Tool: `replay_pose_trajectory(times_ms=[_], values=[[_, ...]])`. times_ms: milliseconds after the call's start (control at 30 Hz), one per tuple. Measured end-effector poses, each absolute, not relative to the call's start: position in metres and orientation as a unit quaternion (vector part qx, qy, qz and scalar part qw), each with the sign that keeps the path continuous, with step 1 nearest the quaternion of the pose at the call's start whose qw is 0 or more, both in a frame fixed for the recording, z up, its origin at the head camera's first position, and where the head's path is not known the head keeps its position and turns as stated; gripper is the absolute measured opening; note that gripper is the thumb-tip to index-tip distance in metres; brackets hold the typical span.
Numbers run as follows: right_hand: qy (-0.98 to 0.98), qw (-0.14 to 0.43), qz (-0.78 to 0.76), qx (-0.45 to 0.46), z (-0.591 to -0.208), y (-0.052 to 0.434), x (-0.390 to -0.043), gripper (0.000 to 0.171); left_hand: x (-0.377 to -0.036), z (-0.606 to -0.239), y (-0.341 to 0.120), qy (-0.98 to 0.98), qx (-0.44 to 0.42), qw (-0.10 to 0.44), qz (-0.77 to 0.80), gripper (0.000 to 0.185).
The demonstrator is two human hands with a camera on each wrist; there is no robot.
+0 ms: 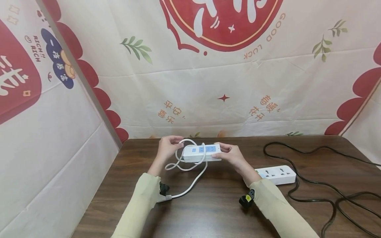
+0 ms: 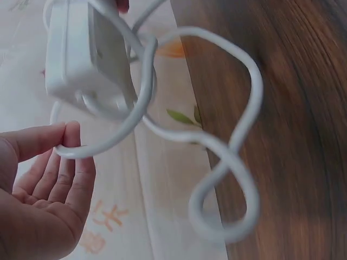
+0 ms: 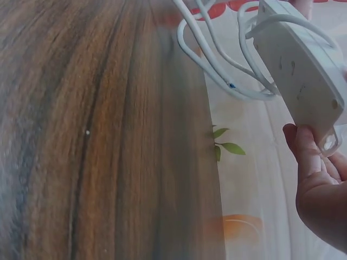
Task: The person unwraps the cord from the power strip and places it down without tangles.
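A white power strip [image 1: 193,156] with blue socket faces is held up over the brown table by my right hand [image 1: 233,155], whose thumb and fingers grip its right end. My left hand [image 1: 169,149] pinches a loop of the strip's white cord [image 2: 114,142] between thumb and fingertip, just off the strip's left end. The cord wraps across the strip and hangs in loose loops beneath it. Its white plug [image 1: 164,198] lies by my left sleeve. In the right wrist view the underside of the strip [image 3: 298,76] shows, with my right fingers [image 3: 307,149] at its near end.
Right of my right forearm, a second white power strip [image 1: 278,175] lies on the wooden table [image 1: 208,211]. Its black cord [image 1: 319,181] winds over the table's right side. A printed cloth [image 1: 208,99] hangs behind the table's far edge, and another covers the left side.
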State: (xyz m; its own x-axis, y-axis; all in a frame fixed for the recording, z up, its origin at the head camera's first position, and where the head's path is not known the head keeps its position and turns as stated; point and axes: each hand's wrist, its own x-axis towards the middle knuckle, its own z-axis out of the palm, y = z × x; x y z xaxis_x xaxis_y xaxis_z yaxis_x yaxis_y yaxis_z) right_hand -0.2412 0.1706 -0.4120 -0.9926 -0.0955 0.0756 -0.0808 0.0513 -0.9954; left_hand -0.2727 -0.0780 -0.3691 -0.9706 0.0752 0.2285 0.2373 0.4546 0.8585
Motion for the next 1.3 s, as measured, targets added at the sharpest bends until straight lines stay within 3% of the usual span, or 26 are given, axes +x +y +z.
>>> replay_pose_trajectory(times_ms=[367, 800, 1300], values=[[0.729, 0.014, -0.681, -0.059, -0.409, 0.174, -0.240, 0.059, -0.274, -0.379, -0.123, -0.851, -0.082, 0.083, -0.512, 0.020], [0.740, 0.032, -0.668, -0.062, -0.409, 0.178, -0.239, 0.060, -0.264, -0.393, -0.175, -0.863, -0.009, 0.106, -0.494, 0.016], [0.736, 0.031, -0.672, -0.070, -0.410, 0.177, -0.239, 0.060, -0.257, -0.400, -0.192, -0.853, 0.019, 0.101, -0.511, 0.017]])
